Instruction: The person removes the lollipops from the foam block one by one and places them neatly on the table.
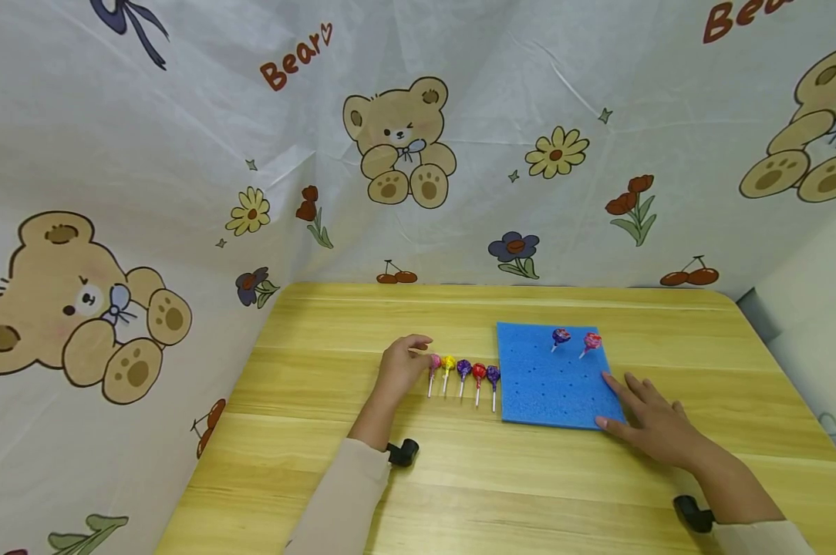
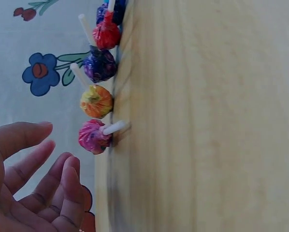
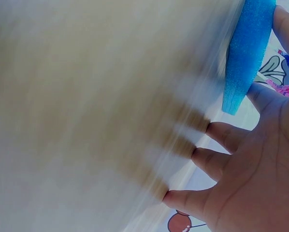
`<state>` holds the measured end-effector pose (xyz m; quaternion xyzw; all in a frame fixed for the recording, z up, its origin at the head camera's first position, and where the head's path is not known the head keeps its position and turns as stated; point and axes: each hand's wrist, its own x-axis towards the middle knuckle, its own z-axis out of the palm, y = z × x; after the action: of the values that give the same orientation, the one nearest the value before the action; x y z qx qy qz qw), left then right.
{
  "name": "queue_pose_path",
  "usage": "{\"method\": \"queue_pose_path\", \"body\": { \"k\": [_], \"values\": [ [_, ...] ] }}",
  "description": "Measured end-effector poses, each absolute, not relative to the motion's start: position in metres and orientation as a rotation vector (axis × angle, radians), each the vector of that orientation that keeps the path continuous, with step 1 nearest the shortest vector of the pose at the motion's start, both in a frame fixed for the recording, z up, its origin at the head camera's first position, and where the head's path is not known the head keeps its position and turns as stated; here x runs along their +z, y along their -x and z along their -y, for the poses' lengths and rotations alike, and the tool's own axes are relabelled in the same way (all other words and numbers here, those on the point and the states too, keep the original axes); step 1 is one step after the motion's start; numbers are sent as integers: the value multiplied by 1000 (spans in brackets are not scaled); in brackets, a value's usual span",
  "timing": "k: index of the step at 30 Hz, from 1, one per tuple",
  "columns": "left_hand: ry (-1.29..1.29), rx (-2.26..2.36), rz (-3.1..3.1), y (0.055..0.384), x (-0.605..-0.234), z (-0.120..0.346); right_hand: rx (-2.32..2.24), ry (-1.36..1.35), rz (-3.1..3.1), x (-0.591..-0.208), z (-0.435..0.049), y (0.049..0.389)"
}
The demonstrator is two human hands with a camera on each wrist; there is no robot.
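My left hand (image 1: 402,368) is beside the pink lollipop (image 2: 95,137) at the left end of a row on the table. In the left wrist view its thumb and bent fingers stand apart from the candy, with nothing between them. The row continues with a yellow lollipop (image 2: 96,101), a purple one (image 2: 100,65), a red one (image 2: 106,35) and another purple one (image 1: 493,375). My right hand (image 1: 657,420) lies spread at the right edge of a blue foam board (image 1: 529,397), thumb and index finger touching it, the other fingertips on the table.
Two lollipops stand in the board near its far right corner, a purple one (image 1: 561,336) and a pinkish-red one (image 1: 592,341). Small holes dot the board's top. Behind the wooden table (image 1: 460,478) hangs a bear-print cloth (image 1: 473,193).
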<state>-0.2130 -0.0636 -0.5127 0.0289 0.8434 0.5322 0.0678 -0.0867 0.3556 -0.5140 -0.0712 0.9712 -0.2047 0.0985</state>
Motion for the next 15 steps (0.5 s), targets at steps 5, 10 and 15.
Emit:
{"method": "queue_pose_path", "body": {
  "k": [5,10,15],
  "values": [
    [-107,1696,-2495,211,-505,64,-611,206,-2872,-514,-356,87],
    [-142,1726,-2506,207,-499,63,-617,199,-2866,-514,-356,87],
    [-157,1757,-2504,205,-494,61,-613,204,-2869,-515,-356,87]
  ]
}}
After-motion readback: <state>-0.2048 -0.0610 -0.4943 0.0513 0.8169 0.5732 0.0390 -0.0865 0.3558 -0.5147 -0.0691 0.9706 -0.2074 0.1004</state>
